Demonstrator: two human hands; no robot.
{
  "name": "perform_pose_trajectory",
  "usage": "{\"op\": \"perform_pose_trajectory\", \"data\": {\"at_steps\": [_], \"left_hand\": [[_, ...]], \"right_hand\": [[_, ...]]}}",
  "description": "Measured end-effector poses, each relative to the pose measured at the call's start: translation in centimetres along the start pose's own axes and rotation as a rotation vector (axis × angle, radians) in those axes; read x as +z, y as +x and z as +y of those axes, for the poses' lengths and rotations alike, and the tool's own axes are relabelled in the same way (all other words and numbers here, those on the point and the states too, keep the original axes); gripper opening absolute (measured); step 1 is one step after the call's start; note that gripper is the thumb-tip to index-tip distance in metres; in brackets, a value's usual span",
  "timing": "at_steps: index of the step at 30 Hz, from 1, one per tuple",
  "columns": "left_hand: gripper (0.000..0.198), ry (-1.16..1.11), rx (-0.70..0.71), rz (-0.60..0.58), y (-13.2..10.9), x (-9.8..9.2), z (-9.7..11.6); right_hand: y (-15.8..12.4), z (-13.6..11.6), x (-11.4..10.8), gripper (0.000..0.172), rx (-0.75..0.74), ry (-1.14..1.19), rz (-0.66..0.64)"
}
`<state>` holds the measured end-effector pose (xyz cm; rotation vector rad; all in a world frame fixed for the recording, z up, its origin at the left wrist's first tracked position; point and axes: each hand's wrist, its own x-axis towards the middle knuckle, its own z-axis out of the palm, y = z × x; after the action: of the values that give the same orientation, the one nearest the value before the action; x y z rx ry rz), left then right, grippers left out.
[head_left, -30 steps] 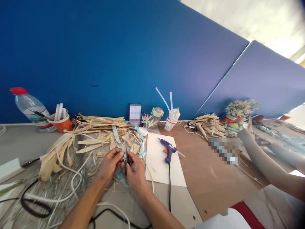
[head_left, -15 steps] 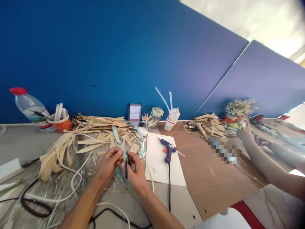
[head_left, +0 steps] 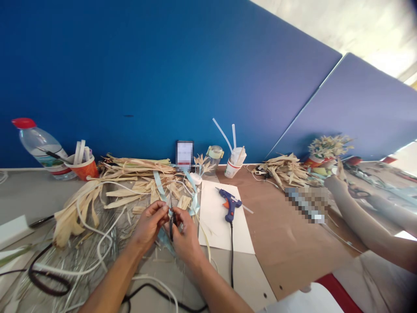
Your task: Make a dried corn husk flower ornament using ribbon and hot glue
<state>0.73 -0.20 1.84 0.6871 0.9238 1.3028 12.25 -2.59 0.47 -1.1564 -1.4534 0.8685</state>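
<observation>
Black-handled scissors [head_left: 171,226] are in my right hand [head_left: 187,232], fingers closed round the handles and blades pointing away from me. Just to the left, my left hand [head_left: 151,221] pinches a light blue ribbon [head_left: 165,242] beside the blades; part of it hangs below the hands. The fingers hide most of the pinched end. Behind both hands lies a heap of dried corn husks [head_left: 133,167], with another blue strip [head_left: 159,182] across it. To the right, a blue glue gun [head_left: 230,203] rests on a white sheet [head_left: 211,234].
An orange cup [head_left: 85,167] and a water bottle [head_left: 42,148] stand at the left. Glue sticks rise from a paper cup [head_left: 232,168]. White cable [head_left: 106,237] loops across clear wrapping. On the right, a co-worker's arm [head_left: 355,213] reaches toward a potted husk bouquet [head_left: 329,147].
The scissors have shifted slightly left, nearer my left fingertips, and their blades look closer together. My left hand has hardly moved.
</observation>
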Motion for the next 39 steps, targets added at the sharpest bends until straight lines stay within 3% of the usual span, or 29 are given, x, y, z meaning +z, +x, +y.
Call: {"op": "perform_pose_trajectory", "data": {"at_steps": [15,22,27,39], "left_hand": [[0.027,0.043,0.050,0.009,0.2,-0.1,0.2],[0.027,0.148,0.124,0.074,0.6,-0.8,0.7],[0.025,0.205,0.140,0.064,0.6,-1.0,0.8],[0.020,0.003,0.142,0.139,0.6,-1.5,2.3]], "right_hand": [[0.5,-0.7,-0.4,0.032,0.142,0.171,0.023],[1.2,-0.2,-1.7,0.035,0.157,0.186,0.071],[1.5,-0.2,-2.5,0.036,0.102,0.112,0.019],[1.8,-0.4,-4.1,0.034,0.111,0.018,-0.141]]}}
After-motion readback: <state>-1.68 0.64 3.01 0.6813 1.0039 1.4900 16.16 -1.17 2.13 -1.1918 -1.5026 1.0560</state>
